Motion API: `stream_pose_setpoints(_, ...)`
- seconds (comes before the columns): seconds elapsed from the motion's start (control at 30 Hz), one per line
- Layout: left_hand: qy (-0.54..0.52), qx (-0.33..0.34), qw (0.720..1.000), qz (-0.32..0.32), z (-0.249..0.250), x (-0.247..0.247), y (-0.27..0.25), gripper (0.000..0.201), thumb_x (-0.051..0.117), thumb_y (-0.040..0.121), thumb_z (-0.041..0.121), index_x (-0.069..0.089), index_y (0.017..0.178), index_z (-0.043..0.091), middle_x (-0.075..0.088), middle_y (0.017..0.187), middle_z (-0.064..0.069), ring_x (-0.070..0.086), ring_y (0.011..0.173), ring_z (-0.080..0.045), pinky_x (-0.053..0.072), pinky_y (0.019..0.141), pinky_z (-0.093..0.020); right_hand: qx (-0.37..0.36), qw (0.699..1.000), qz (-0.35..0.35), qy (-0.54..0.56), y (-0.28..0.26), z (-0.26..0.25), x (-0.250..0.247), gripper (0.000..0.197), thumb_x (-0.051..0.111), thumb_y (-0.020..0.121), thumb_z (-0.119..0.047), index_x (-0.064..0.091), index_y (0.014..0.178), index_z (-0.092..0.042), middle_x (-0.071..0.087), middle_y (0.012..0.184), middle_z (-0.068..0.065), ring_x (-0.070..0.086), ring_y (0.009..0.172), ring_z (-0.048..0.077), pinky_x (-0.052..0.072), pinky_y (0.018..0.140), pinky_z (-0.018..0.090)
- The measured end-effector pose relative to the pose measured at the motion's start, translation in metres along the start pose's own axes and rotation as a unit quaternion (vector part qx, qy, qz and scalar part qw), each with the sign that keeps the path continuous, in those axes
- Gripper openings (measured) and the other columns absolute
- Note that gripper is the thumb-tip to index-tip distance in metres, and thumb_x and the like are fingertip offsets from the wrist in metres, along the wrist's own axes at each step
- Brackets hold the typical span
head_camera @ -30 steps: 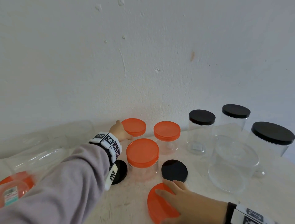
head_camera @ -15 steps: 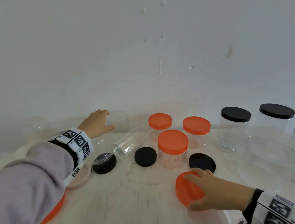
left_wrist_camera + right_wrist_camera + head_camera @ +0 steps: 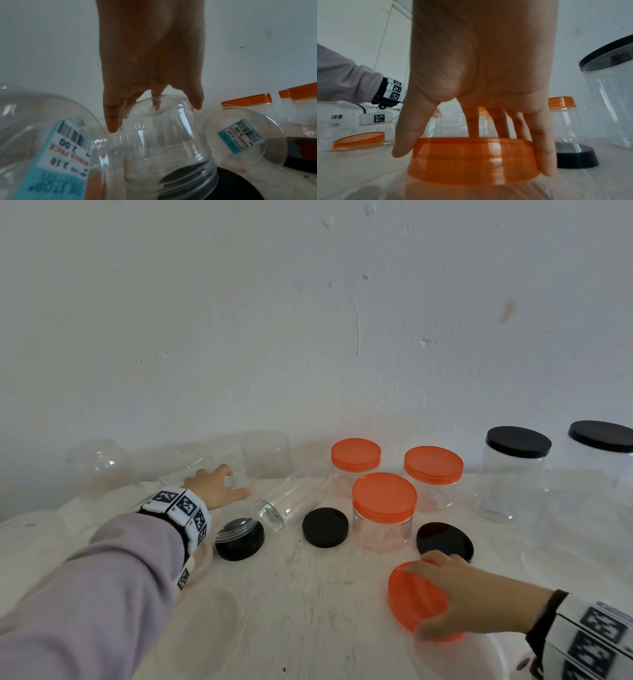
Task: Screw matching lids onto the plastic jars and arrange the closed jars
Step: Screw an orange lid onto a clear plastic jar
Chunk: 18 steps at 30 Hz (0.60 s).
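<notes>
My left hand (image 3: 226, 486) reaches to the back left and curls its fingers over the closed end of a lidless clear jar (image 3: 159, 142) lying on its side, mouth toward the wrist. My right hand (image 3: 431, 597) grips a loose orange lid (image 3: 407, 607) on the table at the front right, thumb on one side and fingers (image 3: 546, 155) on the other. Three small jars with orange lids (image 3: 383, 498) stand together at the back centre. Two black-lidded jars (image 3: 517, 441) stand at the far right.
Two loose black lids (image 3: 325, 527) (image 3: 444, 541) flank the nearest orange jar. A third black lid (image 3: 239, 539) and a clear jar on its side (image 3: 291, 501) lie by my left wrist. Several lidless clear jars crowd the left wall; a wide open one (image 3: 582, 542) stands right.
My left hand left the orange-lidded jar at the back and moved left onto the clear jar lying by the wall. My right hand stayed on the orange lid. The view swung left.
</notes>
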State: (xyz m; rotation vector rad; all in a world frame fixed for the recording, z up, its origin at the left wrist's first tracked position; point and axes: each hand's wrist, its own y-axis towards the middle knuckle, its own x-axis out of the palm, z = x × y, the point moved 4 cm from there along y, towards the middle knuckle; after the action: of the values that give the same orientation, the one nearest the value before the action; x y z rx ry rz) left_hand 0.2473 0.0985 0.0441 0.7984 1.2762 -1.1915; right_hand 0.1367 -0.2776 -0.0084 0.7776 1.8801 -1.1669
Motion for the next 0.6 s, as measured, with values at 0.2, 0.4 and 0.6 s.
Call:
stream_pose_setpoints(0.2,-0.019,-0.023,0.998,0.054,0.0,-0.007,-0.015,0.09,0.065,0.075,0.065,0.025,0.145,0.026,0.031,0.145,-0.018,0.031,0.132,-0.04,0.033,0.107,-0.045,-0.027,0.999,0.018,-0.006,-0.002,-0.009,-0.002,0.094,0.068,0.068,-0.063,0.02,0.145,-0.04,0.028,0.132,-0.015,0.028,0.117,0.009,0.042,0.094,0.025)
stream_pose_setpoints(0.4,-0.065,-0.013,0.992,0.106,-0.006,-0.025,-0.041,0.094,0.06,0.074,0.069,0.011,0.148,0.036,0.026,0.146,-0.017,0.019,0.134,-0.042,0.029,0.104,-0.051,-0.044,0.998,0.049,0.02,0.0,-0.024,-0.015,0.097,0.07,0.066,-0.062,0.017,0.145,-0.043,0.028,0.131,-0.016,0.029,0.121,0.011,0.043,0.098,0.032)
stream_pose_setpoints(0.6,-0.164,0.048,0.982,0.084,-0.007,-0.028,-0.083,0.102,0.059,0.054,0.077,0.008,0.14,0.055,0.025,0.128,-0.01,0.042,0.12,-0.037,0.04,0.101,-0.047,-0.074,0.993,0.078,0.049,0.006,-0.04,-0.028,0.097,0.072,0.066,-0.063,0.015,0.143,-0.047,0.026,0.13,-0.017,0.032,0.118,0.011,0.04,0.092,0.028)
